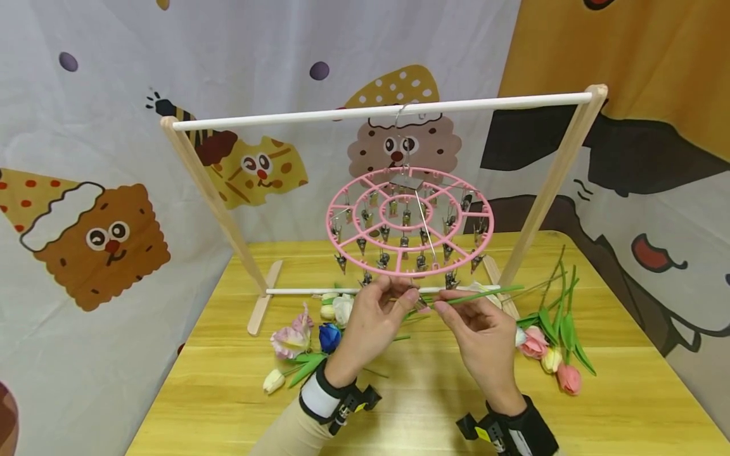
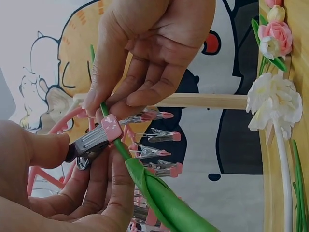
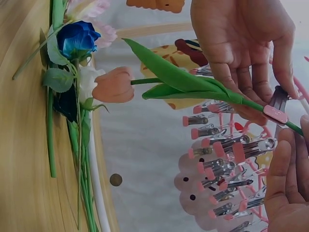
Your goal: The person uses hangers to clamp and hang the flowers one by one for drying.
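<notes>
Below the front rim of a pink round hanger, my left hand pinches a metal clip with pink tips between thumb and fingers. The clip's pink tips lie across the green stem of an artificial tulip. My right hand pinches the same stem close beside the clip, near its bare end. The orange-pink tulip head and its green leaves show in the right wrist view; in the head view the left hand hides the bloom. Many other clips dangle from the hanger's rings.
A white rail on wooden posts carries the hanger by a hook. Artificial flowers lie on the wooden table: a blue rose and others at left, pink tulips at right. A lower white bar joins the posts.
</notes>
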A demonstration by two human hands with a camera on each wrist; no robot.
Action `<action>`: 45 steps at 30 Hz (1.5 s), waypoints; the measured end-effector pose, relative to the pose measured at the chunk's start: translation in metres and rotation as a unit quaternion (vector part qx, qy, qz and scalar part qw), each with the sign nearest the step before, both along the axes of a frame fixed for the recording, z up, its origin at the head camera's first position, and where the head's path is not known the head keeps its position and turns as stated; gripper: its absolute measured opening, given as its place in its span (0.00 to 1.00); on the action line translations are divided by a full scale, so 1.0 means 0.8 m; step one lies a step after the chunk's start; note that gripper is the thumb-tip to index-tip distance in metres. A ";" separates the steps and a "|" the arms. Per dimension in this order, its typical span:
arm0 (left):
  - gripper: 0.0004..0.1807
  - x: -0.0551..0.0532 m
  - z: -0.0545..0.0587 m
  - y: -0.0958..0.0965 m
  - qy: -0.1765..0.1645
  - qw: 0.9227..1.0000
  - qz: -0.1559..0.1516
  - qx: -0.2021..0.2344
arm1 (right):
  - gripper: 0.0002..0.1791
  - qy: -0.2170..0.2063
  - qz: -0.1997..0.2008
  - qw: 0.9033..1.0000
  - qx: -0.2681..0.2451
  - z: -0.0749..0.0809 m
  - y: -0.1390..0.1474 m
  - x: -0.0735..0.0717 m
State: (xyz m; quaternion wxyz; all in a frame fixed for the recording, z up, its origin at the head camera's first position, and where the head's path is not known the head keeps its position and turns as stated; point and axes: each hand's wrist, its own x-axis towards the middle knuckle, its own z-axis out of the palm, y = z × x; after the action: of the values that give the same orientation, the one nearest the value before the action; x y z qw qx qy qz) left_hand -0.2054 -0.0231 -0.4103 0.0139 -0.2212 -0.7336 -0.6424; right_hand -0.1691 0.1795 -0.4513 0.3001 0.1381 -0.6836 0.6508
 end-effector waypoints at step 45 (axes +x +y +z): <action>0.14 0.031 -0.023 -0.074 0.088 0.983 -0.012 -0.159 | 0.15 -0.109 -0.019 0.994 0.023 -0.028 0.048 0.015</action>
State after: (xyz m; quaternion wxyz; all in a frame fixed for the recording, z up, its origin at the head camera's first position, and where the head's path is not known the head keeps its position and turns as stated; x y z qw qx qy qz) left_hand -0.1809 -0.0826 -0.4288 0.0353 -0.2853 -0.8194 -0.4960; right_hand -0.1572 0.2182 -0.4737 0.2327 0.0606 -0.7297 0.6401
